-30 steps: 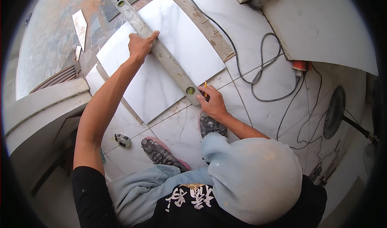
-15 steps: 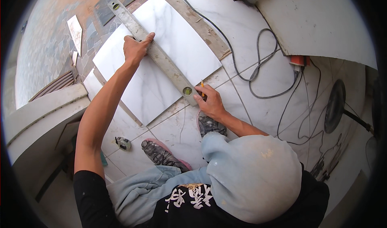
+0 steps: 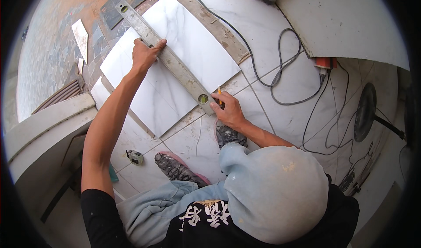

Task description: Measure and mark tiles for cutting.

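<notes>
A large white marbled tile [image 3: 201, 50] lies on the floor before me, a long metal spirit level [image 3: 182, 74] slanting across it. My left hand [image 3: 145, 55] is closed around the level's upper part, thumb on top and fingers at the far edge. At the level's near end, my right hand [image 3: 230, 110] holds a yellow pencil [image 3: 219, 90], its upper part sticking up above the fingers. The right fingertips touch the level's end beside a round vial. Something dark shows between those fingers; I cannot make out what.
A tape measure [image 3: 135, 157] lies left of my shoe [image 3: 177, 165]. Dusty cardboard [image 3: 219, 31] shows along the tile's right edge. A black cable [image 3: 279, 50] loops over the floor tiles to an orange box [image 3: 325, 63]. A round black disc [image 3: 365, 112] stands at right.
My left hand has shifted very slightly on the level. Otherwise the level, tile and right hand look the same, apart from a slight shift of the view.
</notes>
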Action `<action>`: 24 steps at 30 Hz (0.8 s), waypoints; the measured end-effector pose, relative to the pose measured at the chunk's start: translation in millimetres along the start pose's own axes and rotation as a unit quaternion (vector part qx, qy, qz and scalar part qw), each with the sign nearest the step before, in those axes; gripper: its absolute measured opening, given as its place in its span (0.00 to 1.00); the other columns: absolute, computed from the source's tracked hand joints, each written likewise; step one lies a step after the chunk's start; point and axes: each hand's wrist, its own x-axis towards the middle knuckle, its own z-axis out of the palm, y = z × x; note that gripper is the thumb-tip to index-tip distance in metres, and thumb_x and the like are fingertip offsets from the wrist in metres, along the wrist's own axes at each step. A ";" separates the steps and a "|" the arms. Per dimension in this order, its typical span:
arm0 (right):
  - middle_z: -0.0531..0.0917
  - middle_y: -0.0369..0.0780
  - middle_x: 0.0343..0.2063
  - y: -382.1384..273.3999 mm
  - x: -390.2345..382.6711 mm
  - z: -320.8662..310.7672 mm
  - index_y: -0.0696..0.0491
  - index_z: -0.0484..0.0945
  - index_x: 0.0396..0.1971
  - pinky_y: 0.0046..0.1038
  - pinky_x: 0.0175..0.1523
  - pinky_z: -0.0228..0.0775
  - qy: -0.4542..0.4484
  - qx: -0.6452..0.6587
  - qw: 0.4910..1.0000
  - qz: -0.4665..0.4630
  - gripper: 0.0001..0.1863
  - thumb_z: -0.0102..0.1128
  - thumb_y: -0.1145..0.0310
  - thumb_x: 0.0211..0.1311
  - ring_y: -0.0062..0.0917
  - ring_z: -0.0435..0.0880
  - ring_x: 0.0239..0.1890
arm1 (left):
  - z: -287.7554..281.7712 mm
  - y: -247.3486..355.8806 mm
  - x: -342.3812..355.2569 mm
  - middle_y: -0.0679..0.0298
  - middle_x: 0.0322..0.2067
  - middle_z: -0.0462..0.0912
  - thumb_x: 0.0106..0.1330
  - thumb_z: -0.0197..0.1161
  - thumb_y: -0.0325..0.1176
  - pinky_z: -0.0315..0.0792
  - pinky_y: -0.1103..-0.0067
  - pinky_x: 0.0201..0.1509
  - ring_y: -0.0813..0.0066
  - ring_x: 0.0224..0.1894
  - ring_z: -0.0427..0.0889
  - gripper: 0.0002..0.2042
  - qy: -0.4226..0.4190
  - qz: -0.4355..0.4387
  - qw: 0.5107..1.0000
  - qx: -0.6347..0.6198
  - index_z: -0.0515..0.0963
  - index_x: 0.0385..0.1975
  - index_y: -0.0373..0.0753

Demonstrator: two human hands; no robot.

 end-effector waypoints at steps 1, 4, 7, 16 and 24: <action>0.80 0.46 0.31 -0.2 0.0 0.0 0.61 0.80 0.47 0.32 0.42 0.72 0.002 0.000 1.000 0.002 0.18 0.65 0.67 0.60 0.35 0.80 0.34 | 0.0 0.0 0.3 0.46 0.38 0.83 0.52 0.77 0.56 0.80 0.75 0.31 0.64 0.28 0.85 0.43 -0.001 0.000 1.000 0.000 0.65 0.49 0.20; 0.80 0.46 0.32 -0.5 0.1 -0.6 0.61 0.80 0.47 0.32 0.42 0.72 0.000 -0.007 1.000 -0.004 0.18 0.65 0.67 0.60 0.35 0.81 0.34 | -0.6 0.5 0.3 0.45 0.39 0.83 0.52 0.78 0.54 0.80 0.76 0.30 0.64 0.28 0.85 0.43 -0.007 -0.006 1.000 -0.004 0.65 0.50 0.20; 0.80 0.46 0.32 -0.7 0.2 -0.8 0.61 0.80 0.47 0.32 0.41 0.72 0.001 0.001 1.000 -0.002 0.18 0.65 0.67 0.60 0.36 0.80 0.34 | -0.5 1.6 -1.3 0.46 0.38 0.83 0.52 0.78 0.53 0.80 0.76 0.30 0.65 0.28 0.84 0.42 -0.005 -0.006 1.000 -0.021 0.65 0.49 0.20; 0.80 0.46 0.32 -1.0 0.9 -1.9 0.61 0.81 0.47 0.31 0.41 0.72 0.000 -0.014 1.000 -0.003 0.18 0.66 0.67 0.60 0.35 0.80 0.33 | -0.8 1.4 -1.8 0.46 0.36 0.83 0.52 0.78 0.53 0.80 0.75 0.29 0.64 0.28 0.84 0.41 -0.005 -0.010 1.000 -0.028 0.66 0.48 0.21; 0.81 0.42 0.34 -6.6 -1.1 -16.0 0.59 0.80 0.50 0.27 0.40 0.74 -0.002 0.006 1.000 0.011 0.15 0.61 0.70 0.64 0.26 0.80 0.33 | -1.0 0.0 0.1 0.44 0.41 0.82 0.52 0.77 0.55 0.80 0.73 0.38 0.61 0.32 0.85 0.44 -0.020 -0.036 0.999 0.007 0.63 0.52 0.22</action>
